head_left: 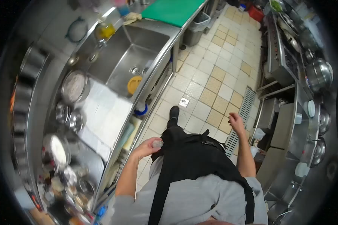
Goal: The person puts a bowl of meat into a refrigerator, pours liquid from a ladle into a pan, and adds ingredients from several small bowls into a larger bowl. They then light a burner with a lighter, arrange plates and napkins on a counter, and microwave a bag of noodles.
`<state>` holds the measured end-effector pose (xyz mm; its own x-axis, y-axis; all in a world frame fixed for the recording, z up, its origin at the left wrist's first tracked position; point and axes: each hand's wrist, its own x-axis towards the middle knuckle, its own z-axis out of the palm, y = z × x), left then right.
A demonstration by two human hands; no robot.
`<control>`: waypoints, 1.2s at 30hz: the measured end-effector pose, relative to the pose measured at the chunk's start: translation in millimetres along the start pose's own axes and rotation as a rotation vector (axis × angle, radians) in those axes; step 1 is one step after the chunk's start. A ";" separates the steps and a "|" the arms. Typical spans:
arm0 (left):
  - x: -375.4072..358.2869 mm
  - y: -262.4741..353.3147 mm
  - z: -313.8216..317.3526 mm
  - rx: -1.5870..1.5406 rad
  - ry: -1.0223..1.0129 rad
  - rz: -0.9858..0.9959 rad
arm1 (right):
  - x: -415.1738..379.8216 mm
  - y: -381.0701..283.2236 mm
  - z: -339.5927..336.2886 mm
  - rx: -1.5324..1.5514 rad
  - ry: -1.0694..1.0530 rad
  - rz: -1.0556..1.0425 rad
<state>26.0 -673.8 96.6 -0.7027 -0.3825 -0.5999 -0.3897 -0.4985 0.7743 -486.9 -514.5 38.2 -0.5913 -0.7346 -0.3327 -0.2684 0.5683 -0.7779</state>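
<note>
My left hand (145, 147) is closed around a small clear object (157, 144), too small to name surely, just left of my black apron (195, 157). It hangs beside the edge of the steel counter. On the right side, my right hand (235, 123) hangs over the tiled floor near the drain grate (247, 103). Its fingers are loosely curled, and whether anything is in them cannot be made out. One black shoe (174, 112) shows on the tiles ahead of the apron.
Left: a steel sink (139, 56) with a yellow round item (134, 84), a white board (105, 112), bowls and a green cutting board (172, 11). Ahead stands a bin (194, 33). Right: a stove (283, 56), pots, steel shelving and a red container (255, 14).
</note>
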 end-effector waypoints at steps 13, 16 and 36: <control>265.4 182.8 -68.4 0.337 -0.128 -0.171 | -6.3 18.6 22.7 0.075 0.135 0.544; 317.4 198.8 -70.1 0.572 -0.498 -0.230 | -8.5 61.4 38.8 0.065 0.206 0.533; 665.0 448.3 -4.0 0.638 0.259 0.281 | 320.4 98.1 -187.0 0.146 0.402 0.418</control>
<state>-613.6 -1154.7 43.9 -0.6950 -0.6394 -0.3290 -0.5413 0.1640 0.8247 -844.9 -624.8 -45.0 -0.8733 -0.2455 -0.4208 0.1398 0.7011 -0.6992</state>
